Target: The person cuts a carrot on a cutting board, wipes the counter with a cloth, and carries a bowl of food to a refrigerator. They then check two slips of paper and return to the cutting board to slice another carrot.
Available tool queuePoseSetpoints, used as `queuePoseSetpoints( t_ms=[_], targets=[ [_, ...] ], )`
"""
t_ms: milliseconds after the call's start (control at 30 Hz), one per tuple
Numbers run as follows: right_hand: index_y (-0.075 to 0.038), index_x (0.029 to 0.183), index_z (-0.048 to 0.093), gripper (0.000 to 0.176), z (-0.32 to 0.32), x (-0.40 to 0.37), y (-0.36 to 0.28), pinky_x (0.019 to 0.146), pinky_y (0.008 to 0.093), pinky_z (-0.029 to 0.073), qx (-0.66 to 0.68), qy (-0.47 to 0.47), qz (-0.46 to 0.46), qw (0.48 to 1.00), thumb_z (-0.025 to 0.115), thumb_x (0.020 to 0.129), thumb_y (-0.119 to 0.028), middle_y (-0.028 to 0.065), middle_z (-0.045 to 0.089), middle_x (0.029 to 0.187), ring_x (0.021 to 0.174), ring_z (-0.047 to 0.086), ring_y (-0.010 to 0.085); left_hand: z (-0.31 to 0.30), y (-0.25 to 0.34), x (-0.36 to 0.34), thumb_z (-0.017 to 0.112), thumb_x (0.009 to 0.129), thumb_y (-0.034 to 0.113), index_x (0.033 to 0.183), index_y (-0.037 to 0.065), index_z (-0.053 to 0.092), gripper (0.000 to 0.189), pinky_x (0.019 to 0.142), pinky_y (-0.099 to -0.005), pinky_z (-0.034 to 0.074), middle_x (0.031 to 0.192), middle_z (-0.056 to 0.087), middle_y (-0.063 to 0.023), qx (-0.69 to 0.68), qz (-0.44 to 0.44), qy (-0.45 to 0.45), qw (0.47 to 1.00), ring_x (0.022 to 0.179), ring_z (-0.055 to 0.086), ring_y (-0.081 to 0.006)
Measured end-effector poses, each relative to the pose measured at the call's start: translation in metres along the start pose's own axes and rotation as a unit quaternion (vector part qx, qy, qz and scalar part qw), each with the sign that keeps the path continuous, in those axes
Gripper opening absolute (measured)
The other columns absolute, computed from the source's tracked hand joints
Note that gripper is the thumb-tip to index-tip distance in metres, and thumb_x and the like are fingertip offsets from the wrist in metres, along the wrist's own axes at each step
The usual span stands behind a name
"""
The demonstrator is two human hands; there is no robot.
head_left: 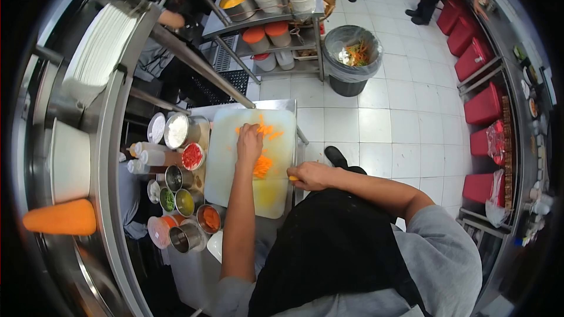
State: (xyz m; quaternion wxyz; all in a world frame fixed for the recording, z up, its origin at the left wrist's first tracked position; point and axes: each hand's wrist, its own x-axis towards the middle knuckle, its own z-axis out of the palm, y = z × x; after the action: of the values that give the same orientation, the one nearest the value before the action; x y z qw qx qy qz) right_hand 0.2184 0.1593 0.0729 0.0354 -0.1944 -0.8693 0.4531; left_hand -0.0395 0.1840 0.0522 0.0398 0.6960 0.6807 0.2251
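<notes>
Our right hand (311, 175) wraps a yellow handle (293, 178) at the edge of the cutting board (225, 158). Farther up it our left hand (251, 141), fingers bent, is among orange strips (262, 167); we cannot tell if it grips any

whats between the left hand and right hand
In the head view, chopped orange pieces and bare cutting board lie between the left hand and right hand.

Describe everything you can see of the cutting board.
The cutting board is a pale, plastic-looking slab with rounded corners, lying flat on a metal counter. A yellow stain marks its near end. Two groups of cut orange pieces lie on it, the left hand at the farther one; contact with the board is unclear.
</notes>
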Motion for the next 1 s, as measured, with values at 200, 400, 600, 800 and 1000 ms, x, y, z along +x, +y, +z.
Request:
queuePoseSetpoints(
  t_ms=[200,400,600,800,1000],
  targets=[
    [-0.003,0.106,0.057,0.025,0.006,-0.01,0.003,0.077,0.0516,0.051,0.021,-0.034,0.0,0.999,0.065,0.09,-0.019,0.0214,0.068,0.086,0.087,0.066,0.0427,0.019,-0.026,0.001,0.065,0.084,0.002,0.103,0.0,0.066,0.019,0.085,-0.0399,0.05,0.096,0.059,-0.0153,-0.072,-0.083,-0.083,0.991,0.09,0.061,-0.0328],
    [-0.002,0.105,0.057,0.024,0.009,-0.003,0.003,0.074,0.0512,0.051,0.014,-0.047,0.006,0.999,0.063,0.09,-0.02,0.0215,0.067,0.081,0.083,0.066,0.043,0.012,-0.01,-0.009,0.065,0.079,0.001,0.103,0.0,0.065,0.023,0.093,-0.0416,0.047,0.101,0.058,-0.0139,-0.092,0.039,-0.005,0.995,0.1,0.057,-0.0332],
    [-0.002,0.104,0.057,0.022,0.017,0.007,-0.001,0.071,0.0506,0.05,0.022,-0.057,-0.024,0.998,0.063,0.091,-0.019,0.0215,0.065,0.078,0.078,0.065,0.043,-0.004,0.012,-0.018,0.065,0.077,0.002,0.108,0.001,0.065,0.031,0.095,-0.0441,0.046,0.104,0.059,-0.015,-0.081,0.045,-0.128,0.987,0.104,0.057,-0.0357],
    [-0.001,0.104,0.057,0.023,0.026,0.013,0.006,0.069,0.0495,0.05,0.041,-0.064,-0.034,0.997,0.064,0.091,-0.019,0.0211,0.065,0.077,0.076,0.065,0.0422,0.016,0.005,-0.035,0.066,0.078,0.004,0.106,0.003,0.065,0.028,0.088,-0.047,0.048,0.103,0.057,-0.0176,-0.032,0.034,-0.086,0.995,0.097,0.058,-0.04],
    [0.0,0.105,0.058,0.025,0.035,0.023,0.016,0.069,0.048,0.051,0.048,-0.061,-0.051,0.996,0.064,0.091,-0.021,0.0212,0.066,0.078,0.076,0.066,0.0412,0.0,0.011,-0.035,0.065,0.08,-0.001,0.107,-0.001,0.065,0.026,0.076,-0.0394,0.051,0.089,0.063,-0.0143,-0.171,-0.066,0.007,0.983,0.081,0.062,-0.0296]
  ],
)
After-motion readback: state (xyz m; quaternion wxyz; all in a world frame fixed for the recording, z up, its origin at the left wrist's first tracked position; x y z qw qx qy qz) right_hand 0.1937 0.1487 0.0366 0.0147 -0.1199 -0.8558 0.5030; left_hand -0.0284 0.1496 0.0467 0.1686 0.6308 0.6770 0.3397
